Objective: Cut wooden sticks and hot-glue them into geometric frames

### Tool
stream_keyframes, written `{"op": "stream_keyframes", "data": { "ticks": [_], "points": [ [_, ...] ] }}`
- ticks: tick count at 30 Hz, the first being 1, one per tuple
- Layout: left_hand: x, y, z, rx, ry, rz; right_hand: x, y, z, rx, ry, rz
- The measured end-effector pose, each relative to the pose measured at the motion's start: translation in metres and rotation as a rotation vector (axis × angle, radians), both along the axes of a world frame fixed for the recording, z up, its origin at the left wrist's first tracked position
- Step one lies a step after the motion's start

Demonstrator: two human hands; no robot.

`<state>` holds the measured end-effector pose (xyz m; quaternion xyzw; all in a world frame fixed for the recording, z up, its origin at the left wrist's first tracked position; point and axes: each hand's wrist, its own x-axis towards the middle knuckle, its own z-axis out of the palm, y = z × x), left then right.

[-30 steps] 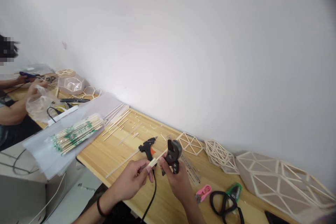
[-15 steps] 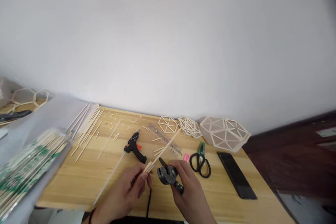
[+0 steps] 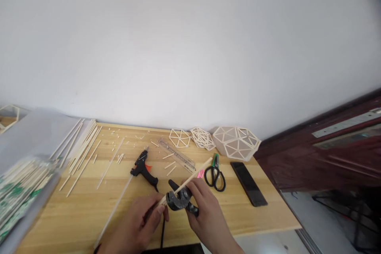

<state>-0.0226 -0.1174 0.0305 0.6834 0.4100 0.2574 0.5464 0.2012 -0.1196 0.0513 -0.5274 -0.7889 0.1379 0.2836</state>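
Note:
My left hand [image 3: 139, 224] is closed, pinching thin wooden sticks [image 3: 195, 173]. One long stick slants up to the right, and the ends of shorter pieces show at the fingertips. In my right hand [image 3: 206, 210] is a dark hand cutter [image 3: 177, 200] with a rounded jaw, its handles wrapped by the fingers. The long stick passes at the cutter's open jaw, close to my left fingertips; whether the blade touches it I cannot tell. Beyond my left hand lies a black glue gun [image 3: 145, 168] with an orange trigger and a glue stick [image 3: 114, 212] in its back.
Behind the hands lie a clear ruler [image 3: 177, 154], short stick pieces and stick-built lattice shapes [image 3: 179, 138]. Black-handled scissors [image 3: 214, 178] and a phone [image 3: 249, 184] are at right. Loose sticks [image 3: 86, 149] and a bagged bundle [image 3: 22, 190] lie left. A white wall stands behind.
The view has shifted right. My right hand has brought the cutter to the left, against or around the sticks by my left fingertips; before, it was apart from them.

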Motion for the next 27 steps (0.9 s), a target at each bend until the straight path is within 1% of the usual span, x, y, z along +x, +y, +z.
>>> {"op": "stream_keyframes", "data": {
  "ticks": [4,7,11,14,17,19,21,22,23,24,27],
  "points": [
    [-0.001,-0.004,-0.004,-0.024,0.005,0.064,-0.004,0.008,-0.002,-0.002,-0.037,0.059],
    [-0.003,-0.006,-0.005,-0.025,-0.006,0.12,-0.01,0.013,-0.006,-0.016,-0.034,0.079],
    [-0.003,-0.008,-0.003,-0.049,-0.007,0.151,-0.012,0.017,-0.011,-0.052,-0.115,0.053],
    [0.0,-0.007,0.001,-0.11,-0.005,0.176,-0.009,0.018,-0.013,-0.056,-0.203,0.034],
    [-0.002,-0.004,0.006,-0.181,-0.04,0.17,-0.005,0.017,-0.019,-0.106,-0.203,0.004],
    [-0.013,0.001,0.009,-0.203,-0.068,0.233,-0.001,0.015,-0.025,-0.162,-0.163,-0.032],
    [-0.033,0.01,0.008,-0.188,-0.043,0.382,0.003,0.013,-0.032,-0.22,-0.117,-0.065],
    [-0.046,0.016,0.005,-0.147,0.014,0.487,0.005,0.011,-0.036,-0.251,-0.098,-0.075],
    [-0.059,0.022,0.0,-0.084,0.08,0.572,0.007,0.01,-0.039,-0.281,-0.082,-0.081],
    [-0.072,0.027,-0.007,-0.008,0.153,0.62,0.009,0.01,-0.042,-0.307,-0.069,-0.086],
    [-0.103,0.039,-0.032,0.175,0.311,0.622,0.014,0.009,-0.048,-0.371,-0.052,-0.094]
  ]
}}
